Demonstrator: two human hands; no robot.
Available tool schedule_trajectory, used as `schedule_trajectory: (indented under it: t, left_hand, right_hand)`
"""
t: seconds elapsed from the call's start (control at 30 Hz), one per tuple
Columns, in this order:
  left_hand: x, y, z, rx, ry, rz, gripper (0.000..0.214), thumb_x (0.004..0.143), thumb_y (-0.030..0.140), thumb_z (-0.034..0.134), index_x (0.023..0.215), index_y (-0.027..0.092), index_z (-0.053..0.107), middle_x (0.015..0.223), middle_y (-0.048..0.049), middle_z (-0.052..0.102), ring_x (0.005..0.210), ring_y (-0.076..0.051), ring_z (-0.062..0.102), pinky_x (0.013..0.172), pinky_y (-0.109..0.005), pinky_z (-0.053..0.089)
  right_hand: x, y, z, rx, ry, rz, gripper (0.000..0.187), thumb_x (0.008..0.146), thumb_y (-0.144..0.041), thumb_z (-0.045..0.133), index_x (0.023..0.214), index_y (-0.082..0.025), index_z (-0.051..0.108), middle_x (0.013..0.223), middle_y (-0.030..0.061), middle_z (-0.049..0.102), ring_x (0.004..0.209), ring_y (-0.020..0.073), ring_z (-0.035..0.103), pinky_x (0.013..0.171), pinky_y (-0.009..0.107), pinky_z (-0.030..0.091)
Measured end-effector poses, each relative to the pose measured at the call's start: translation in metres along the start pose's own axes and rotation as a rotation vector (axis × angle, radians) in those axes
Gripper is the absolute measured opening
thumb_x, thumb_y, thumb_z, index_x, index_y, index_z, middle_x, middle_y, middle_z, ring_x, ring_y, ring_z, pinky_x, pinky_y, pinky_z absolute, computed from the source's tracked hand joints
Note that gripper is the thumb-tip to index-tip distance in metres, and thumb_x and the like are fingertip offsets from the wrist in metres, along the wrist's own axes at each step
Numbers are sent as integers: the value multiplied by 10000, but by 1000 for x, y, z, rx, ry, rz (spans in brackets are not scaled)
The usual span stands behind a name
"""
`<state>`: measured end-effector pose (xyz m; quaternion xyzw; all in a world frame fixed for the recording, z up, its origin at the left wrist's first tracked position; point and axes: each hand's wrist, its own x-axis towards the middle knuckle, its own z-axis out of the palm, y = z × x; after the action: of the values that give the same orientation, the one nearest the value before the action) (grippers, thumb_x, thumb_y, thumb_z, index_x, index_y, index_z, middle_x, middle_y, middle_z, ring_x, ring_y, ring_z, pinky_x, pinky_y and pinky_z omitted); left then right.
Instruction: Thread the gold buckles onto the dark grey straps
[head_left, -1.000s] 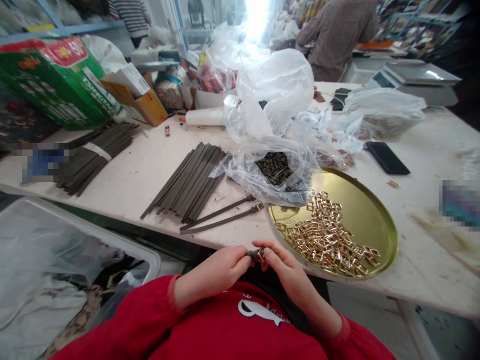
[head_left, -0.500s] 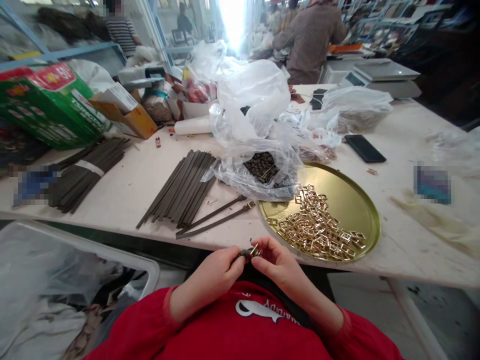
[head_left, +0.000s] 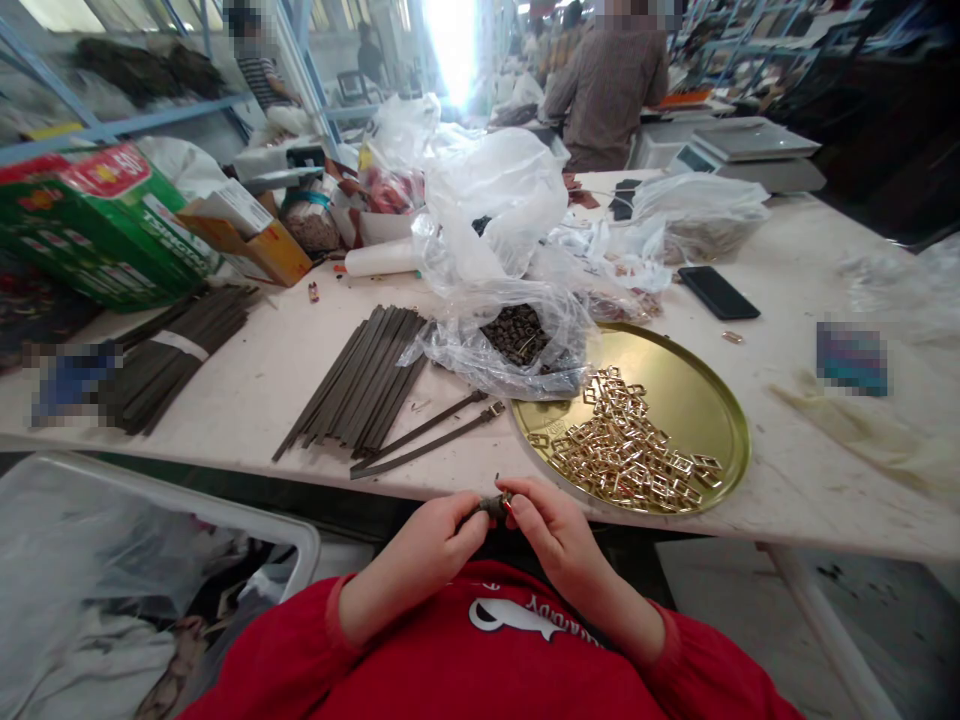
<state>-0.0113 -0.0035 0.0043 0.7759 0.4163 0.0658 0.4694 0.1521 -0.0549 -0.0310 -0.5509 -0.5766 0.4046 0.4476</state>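
In front of my red top, my left hand (head_left: pixel 439 540) is closed on a dark strap (head_left: pixel 491 507), whose short end shows between the two hands. The fingers of my right hand (head_left: pixel 553 528) pinch a small shiny gold buckle (head_left: pixel 508 502) at that end, largely covered by the fingertips. On the table just beyond lie two loose straps (head_left: pixel 420 440), one carrying a buckle at its tip. To their left is a fanned pile of dark straps (head_left: pixel 364 380). A round gold tray (head_left: pixel 694 375) on the right holds a heap of gold buckles (head_left: pixel 634 455).
An open plastic bag (head_left: pixel 517 340) of small dark pieces sits behind the straps, against the tray. A banded strap bundle (head_left: pixel 176 360) and a green box (head_left: pixel 97 230) stand left. A phone (head_left: pixel 718 292) and scale (head_left: pixel 750 150) are right; a white bin (head_left: pixel 304 550) is below left.
My right fingers have closed further over the buckle, so less of it shows. My left hand keeps its hold on the strap. The view has shifted slightly.
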Motion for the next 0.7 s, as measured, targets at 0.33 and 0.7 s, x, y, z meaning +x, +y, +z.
schedule_trajectory:
  t: [0.33,0.7]
  left_hand:
    - [4,0,-3,-117,-44,1,303,837,223,330,790,146,618,780,-13,640,708,-136,531,703,-213,394]
    - [6,-7,-9,-178,-67,-91,300,811,247,347,797,120,618,765,-13,637,705,-139,524,655,-208,400]
  right_hand:
    - [8,-3,7,725,-123,406,339,823,-486,472,889,-190,623,698,10,544,610,124,480,610,256,399]
    - [16,9,10,938,2,529,250,751,-414,619,701,-173,575,600,-35,445,510,76,394,516,214,347]
